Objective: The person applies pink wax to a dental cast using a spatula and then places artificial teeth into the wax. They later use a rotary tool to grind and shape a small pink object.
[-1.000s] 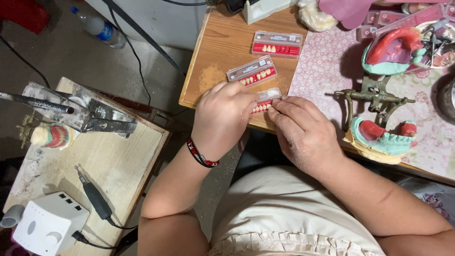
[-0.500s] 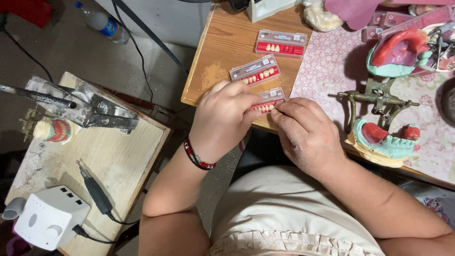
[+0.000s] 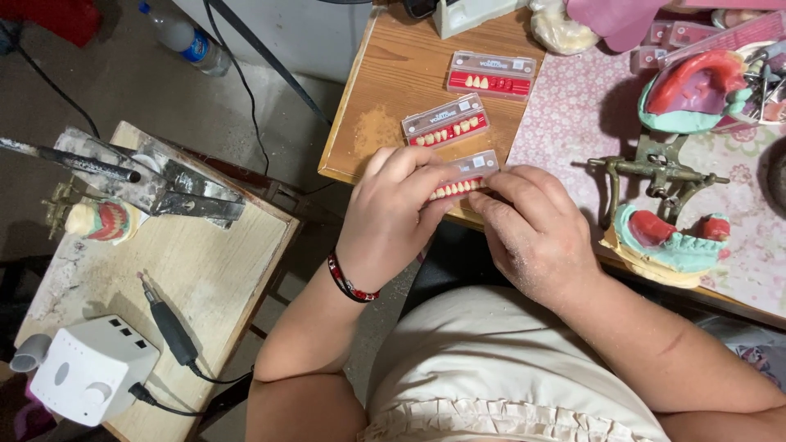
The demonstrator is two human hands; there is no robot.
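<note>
Both hands hold one small card of artificial teeth (image 3: 465, 178), a red strip with a row of white teeth under a clear label, at the near edge of the wooden table (image 3: 393, 90). My left hand (image 3: 391, 214) grips its left end, with a red and black beaded bracelet on the wrist. My right hand (image 3: 536, 231) pinches the right end with thumb and fingers. Two more tooth cards (image 3: 446, 121) (image 3: 490, 75) lie on the table just beyond.
A denture model on a metal articulator (image 3: 665, 237) sits right of my hands on a floral cloth (image 3: 573, 106). Another red wax model (image 3: 696, 88) lies farther back. At left, a low wooden bench (image 3: 188, 270) carries a white motor box (image 3: 88, 368), a handpiece (image 3: 168, 327) and a small model (image 3: 98, 221).
The view has shifted slightly; both hands stay on the tooth card at the table's edge, fingers adjusting a little.
</note>
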